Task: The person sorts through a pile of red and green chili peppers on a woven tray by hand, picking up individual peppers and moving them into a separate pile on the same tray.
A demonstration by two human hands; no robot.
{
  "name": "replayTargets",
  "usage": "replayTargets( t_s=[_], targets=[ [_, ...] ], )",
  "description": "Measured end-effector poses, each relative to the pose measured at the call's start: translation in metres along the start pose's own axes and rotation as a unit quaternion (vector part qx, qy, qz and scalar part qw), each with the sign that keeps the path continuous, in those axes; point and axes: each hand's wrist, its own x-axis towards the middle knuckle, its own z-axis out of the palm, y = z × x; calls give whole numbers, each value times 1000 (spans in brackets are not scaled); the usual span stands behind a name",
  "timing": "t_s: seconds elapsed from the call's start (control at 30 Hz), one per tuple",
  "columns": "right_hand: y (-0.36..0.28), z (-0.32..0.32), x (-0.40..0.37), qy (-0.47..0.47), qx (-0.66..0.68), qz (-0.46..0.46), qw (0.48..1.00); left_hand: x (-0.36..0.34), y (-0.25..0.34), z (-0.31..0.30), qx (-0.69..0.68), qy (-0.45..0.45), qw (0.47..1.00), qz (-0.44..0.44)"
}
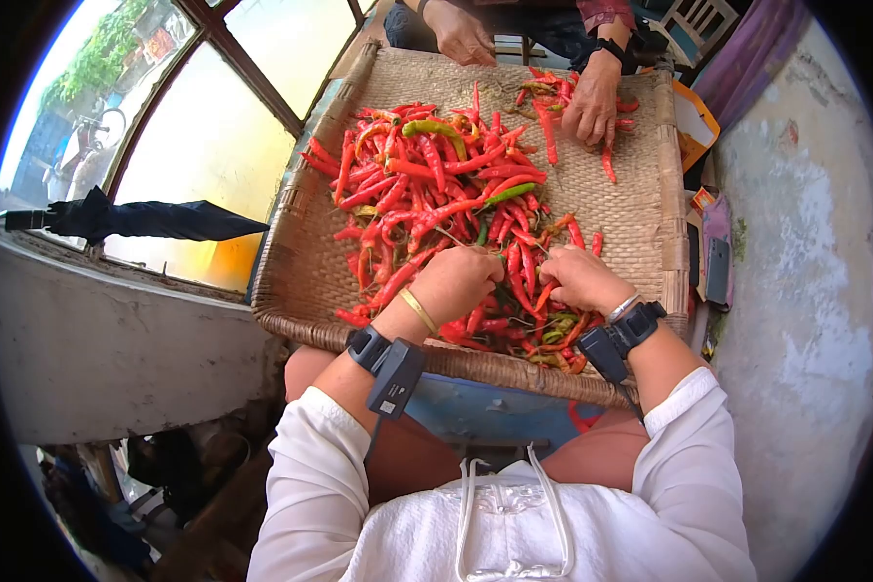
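Red chili peppers [422, 175] lie heaped on a woven tray [626, 194], with some green and yellowish ones among them. My left hand [461, 281] is over the near part of the heap, fingers curled in a pinch; what they hold is hidden. To its right, my right hand [584, 279] has its fingers closed at a red chili pepper [545, 294] that shows just below the fingertips. Between and below my hands lie more red peppers and a few yellow-green ones [560, 330].
Across the tray, another person's hand [594, 102] touches a smaller group of peppers; their other hand [461, 37] hovers near the far edge. A folded dark umbrella [175, 219] lies by the window at left. A phone [718, 270] stands by the right wall.
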Motion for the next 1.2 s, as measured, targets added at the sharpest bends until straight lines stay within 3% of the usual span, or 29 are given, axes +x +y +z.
replayTargets(
  t_s=[0.03, 0.1, 0.13, 0.2, 0.23, 0.3, 0.4, 0.47, 0.53, 0.57, 0.63, 0.7, 0.77, 0.83, 0.9, 0.97, 1.1, 1.17, 1.2],
  targets=[
    [-2, -3, 1, -1, -1, 0, 1000, 1, 0, 1, -12, 2, 1000, 2],
    [-9, -16, 1, -121, 1, 98, 988, 3, 0, 2, -24, 4, 1000, 5],
    [-13, -28, 0, -122, 1, 98, 988, 3, 0, 2, -53, 28, 998, 7],
    [-21, -48, 0, -76, 163, 128, 975, 2, 6, -3, -83, 53, 995, 7],
    [-23, -49, 1, -78, 162, 127, 975, 1, 14, -10, -111, 74, 991, -1],
    [-27, -48, 2, 27, 468, 109, 876, 0, 16, -12, -138, 95, 986, -10],
    [-33, -52, 4, 6, 448, 121, 886, 1, 8, -3, -141, 94, 986, 10],
    [-27, -51, 4, -13, 428, 149, 891, 0, 4, 0, -47, 80, 995, -25],
    [-11, -50, 4, 152, 583, 208, 770, 0, 7, -3, -28, 38, 997, -55],
    [-6, -52, 4, 152, 583, 208, 771, 0, 8, -5, -9, -3, 996, -85],
    [-2, -56, 5, 353, 672, 237, 606, 0, 7, -2, -7, -6, 997, -72],
    [2, -47, 4, 328, 663, 250, 625, -1, 4, 3, -6, -10, 998, -58],
    [-1, -29, 7, 131, 467, 269, 832, -1, 0, 7, -19, -3, 1000, -2],
    [-11, -11, 12, 71, 207, 200, 955, 0, 2, 8, -27, -4, 1000, 7],
    [-21, -7, 10, 45, 138, 214, 966, 0, 3, 10, -35, -6, 999, 14],
    [-19, -3, 10, 24, 210, 251, 945, 2, 3, 10, -51, -53, 997, 18],
    [-20, -11, 9, 71, 122, 226, 964, 2, 9, 5, -52, -65, 996, 27],
    [-35, -35, 6, 85, 163, 219, 958, 3, 14, 4, -119, 115, 986, 7],
    [-40, -44, 5, 99, 203, 211, 951, 4, 17, 1, -119, 116, 986, 6]
  ],
)
